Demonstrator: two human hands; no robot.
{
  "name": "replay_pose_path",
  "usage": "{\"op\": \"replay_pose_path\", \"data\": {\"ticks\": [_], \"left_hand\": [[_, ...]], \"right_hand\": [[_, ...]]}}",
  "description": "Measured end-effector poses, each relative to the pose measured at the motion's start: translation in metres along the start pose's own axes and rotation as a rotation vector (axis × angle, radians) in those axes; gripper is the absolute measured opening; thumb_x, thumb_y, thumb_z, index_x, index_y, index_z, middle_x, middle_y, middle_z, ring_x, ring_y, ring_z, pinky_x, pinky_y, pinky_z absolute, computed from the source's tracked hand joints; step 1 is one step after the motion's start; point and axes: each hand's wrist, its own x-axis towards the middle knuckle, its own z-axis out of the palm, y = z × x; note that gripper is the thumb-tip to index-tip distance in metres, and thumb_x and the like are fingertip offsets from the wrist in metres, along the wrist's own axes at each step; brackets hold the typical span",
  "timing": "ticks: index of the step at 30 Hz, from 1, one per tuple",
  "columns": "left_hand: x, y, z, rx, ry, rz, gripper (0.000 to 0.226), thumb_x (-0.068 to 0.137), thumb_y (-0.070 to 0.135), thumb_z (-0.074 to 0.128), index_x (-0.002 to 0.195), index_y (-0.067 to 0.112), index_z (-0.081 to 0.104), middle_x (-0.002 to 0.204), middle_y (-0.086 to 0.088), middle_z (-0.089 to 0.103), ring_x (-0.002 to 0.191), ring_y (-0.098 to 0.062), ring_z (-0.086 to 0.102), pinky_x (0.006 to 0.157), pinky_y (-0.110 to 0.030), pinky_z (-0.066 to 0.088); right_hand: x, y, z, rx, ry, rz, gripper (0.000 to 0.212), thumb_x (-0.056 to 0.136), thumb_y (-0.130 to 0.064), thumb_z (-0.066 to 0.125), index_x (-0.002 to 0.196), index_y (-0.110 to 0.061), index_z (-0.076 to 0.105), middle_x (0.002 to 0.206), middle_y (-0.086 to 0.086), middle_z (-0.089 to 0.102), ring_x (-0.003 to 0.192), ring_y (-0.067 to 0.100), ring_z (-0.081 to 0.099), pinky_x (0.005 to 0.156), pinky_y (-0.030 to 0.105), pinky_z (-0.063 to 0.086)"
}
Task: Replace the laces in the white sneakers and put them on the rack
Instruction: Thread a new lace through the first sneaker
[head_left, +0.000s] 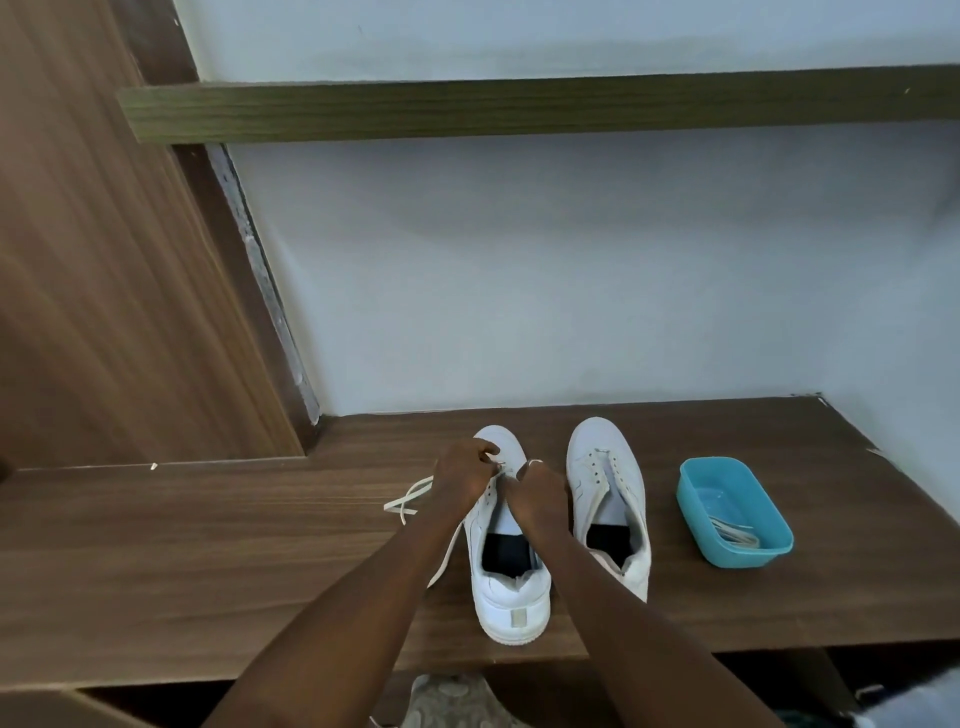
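Left hand (462, 480) and right hand (540, 493) fingers pinch a lace (400, 509) at the middle shoe (511, 597). The other shoe (608, 483) has none. Lacing and racking are not done.

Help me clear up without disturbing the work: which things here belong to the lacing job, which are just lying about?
Job: white sneaker being laced; second white sneaker, eyelets empty; flat white lace trailing left; blue plastic tub holding more laces.
Lying about: grey patterned cloth below the wooden bench.
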Motion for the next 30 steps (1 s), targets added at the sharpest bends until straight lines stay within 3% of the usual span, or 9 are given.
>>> {"op": "replay_pose_path", "data": {"ticks": [4,7,14,20,24,30], "left_hand": [[-0.006,0.004,0.002,-0.069,-0.007,0.008,0.026,0.081,0.005,0.061,0.103,0.018,0.055,0.081,0.001,0.067,0.084,-0.019,0.063,0.07,-0.024,0.041],[-0.009,0.006,0.006,-0.115,-0.007,-0.011,0.031,0.079,0.001,0.059,0.095,0.019,0.04,0.066,0.004,0.06,0.071,-0.021,0.059,0.068,-0.034,0.045],[-0.009,0.01,0.005,-0.116,-0.038,0.011,0.037,0.074,-0.007,0.048,0.094,0.021,0.035,0.066,-0.001,0.056,0.067,-0.021,0.053,0.064,-0.034,0.042],[-0.008,0.013,0.007,-0.029,-0.059,0.076,0.039,0.071,-0.006,0.047,0.095,0.02,0.032,0.067,-0.009,0.055,0.066,-0.029,0.053,0.066,-0.042,0.046],[-0.008,0.012,0.011,-0.036,-0.04,0.084,0.04,0.07,-0.007,0.048,0.094,0.02,0.031,0.079,-0.02,0.065,0.077,-0.036,0.062,0.071,-0.048,0.05],[-0.007,0.011,0.012,0.016,-0.082,0.124,0.041,0.074,-0.004,0.049,0.098,0.021,0.027,0.067,-0.013,0.057,0.074,-0.037,0.057,0.071,-0.044,0.047]], "right_hand": [[0.0,0.007,-0.006,0.116,0.056,0.024,0.021,0.089,-0.018,0.053,0.102,-0.003,0.06,0.099,0.012,0.066,0.089,0.026,0.06,0.067,0.025,0.035],[0.001,0.009,-0.009,0.14,0.053,0.03,0.021,0.091,-0.011,0.046,0.104,-0.002,0.06,0.099,0.013,0.065,0.08,0.022,0.054,0.062,0.023,0.033],[0.012,0.014,-0.009,0.22,0.055,0.053,0.02,0.091,-0.006,0.043,0.085,-0.004,0.061,0.09,0.012,0.064,0.082,0.021,0.052,0.068,0.027,0.035],[0.015,0.016,-0.008,0.246,0.06,0.064,0.023,0.09,-0.005,0.045,0.095,0.001,0.066,0.098,0.015,0.066,0.093,0.028,0.059,0.07,0.029,0.037],[0.015,0.017,-0.008,0.243,0.056,0.072,0.022,0.089,-0.004,0.047,0.095,0.0,0.068,0.1,0.014,0.067,0.096,0.029,0.059,0.073,0.029,0.039],[0.014,0.016,-0.007,0.255,0.055,0.092,0.02,0.088,-0.007,0.048,0.092,0.002,0.066,0.097,0.014,0.067,0.092,0.029,0.06,0.07,0.033,0.04]]}}
